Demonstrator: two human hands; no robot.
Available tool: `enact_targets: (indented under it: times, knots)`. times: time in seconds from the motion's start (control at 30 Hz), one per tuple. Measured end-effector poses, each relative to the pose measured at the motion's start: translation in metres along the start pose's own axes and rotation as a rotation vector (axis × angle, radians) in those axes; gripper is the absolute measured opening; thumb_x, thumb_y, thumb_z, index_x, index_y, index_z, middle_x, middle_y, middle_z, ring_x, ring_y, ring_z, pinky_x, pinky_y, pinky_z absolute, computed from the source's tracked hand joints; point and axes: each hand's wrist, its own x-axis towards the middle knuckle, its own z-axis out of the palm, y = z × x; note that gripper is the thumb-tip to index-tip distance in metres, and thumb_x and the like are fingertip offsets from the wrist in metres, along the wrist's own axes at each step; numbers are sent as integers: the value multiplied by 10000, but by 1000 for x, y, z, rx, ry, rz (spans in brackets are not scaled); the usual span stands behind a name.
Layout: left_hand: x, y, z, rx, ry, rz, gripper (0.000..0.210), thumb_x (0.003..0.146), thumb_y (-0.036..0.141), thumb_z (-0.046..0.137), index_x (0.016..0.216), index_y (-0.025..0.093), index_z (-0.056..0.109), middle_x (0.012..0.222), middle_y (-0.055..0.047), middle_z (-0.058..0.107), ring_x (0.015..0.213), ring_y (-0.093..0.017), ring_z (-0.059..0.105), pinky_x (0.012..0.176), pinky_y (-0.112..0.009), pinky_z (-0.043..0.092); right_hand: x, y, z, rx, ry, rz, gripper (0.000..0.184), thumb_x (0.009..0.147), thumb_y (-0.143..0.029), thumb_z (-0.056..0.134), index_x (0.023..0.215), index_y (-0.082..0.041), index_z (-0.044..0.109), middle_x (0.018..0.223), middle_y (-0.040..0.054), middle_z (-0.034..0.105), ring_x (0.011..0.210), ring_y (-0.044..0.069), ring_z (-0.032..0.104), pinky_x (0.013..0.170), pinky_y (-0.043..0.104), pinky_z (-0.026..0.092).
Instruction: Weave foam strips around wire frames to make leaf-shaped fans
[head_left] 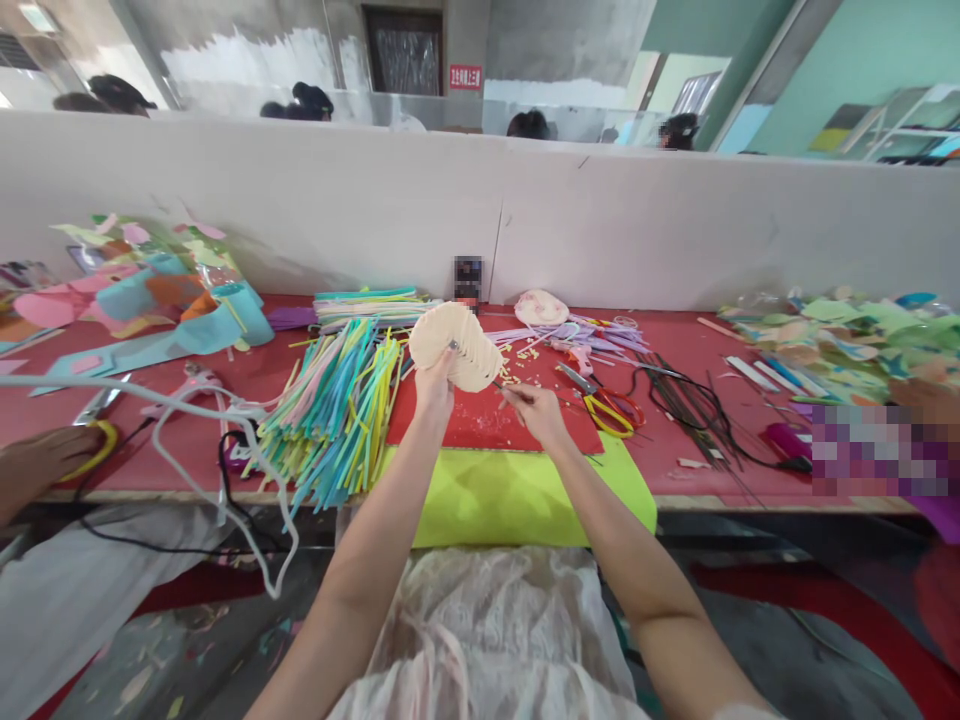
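My left hand [436, 388] is closed on a fanned stack of cream rounded foam-like sheets [459, 345], raised over the work surface. Lower and to the right, my right hand [538, 412] pinches a thin dark tool [501, 386] whose tip points at the stack's lower right edge. The tool's exact kind is too small to make out. Under both hands lies a red mat [469, 425] with small cream scraps [517, 372] scattered on it. A yellow-green sheet [525, 500] hangs over the table's front edge.
Coloured strips [334, 410] are heaped left of the mat. Scissors with yellow handles [604, 412] lie right, beside a black cable [701, 425]. A white cable [277, 540] loops at left. A co-worker's hand [45, 460] is at far left; paper cutouts [862, 340] crowd the right.
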Motion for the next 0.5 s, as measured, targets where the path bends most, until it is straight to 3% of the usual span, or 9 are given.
enact_targets:
  times: [0.13, 0.37, 0.5]
  knots:
    - [-1, 5, 4, 2, -21, -39, 437, 612, 166, 776, 1031, 191, 653, 1149, -69, 656, 1109, -209, 584, 959, -341, 468, 3, -8, -5, 70, -39, 60, 310, 748, -458, 601, 706, -165, 693, 553, 11, 612, 361, 69, 323, 393, 244, 264]
    - [-2, 9, 6, -14, -106, -131, 448, 634, 182, 762, 1064, 199, 635, 1200, -63, 628, 1143, -211, 559, 988, -352, 441, 7, -11, -11, 234, -174, 178, 332, 698, -478, 640, 770, -158, 692, 613, 18, 636, 367, 45, 276, 373, 225, 185]
    - [5, 12, 1, -15, -200, -226, 368, 697, 240, 718, 1051, 196, 628, 1233, -76, 605, 1187, -217, 523, 1009, -378, 411, 7, -16, -18, 105, -26, 98, 355, 738, -480, 607, 844, -157, 708, 664, 30, 670, 391, 71, 359, 387, 233, 272]
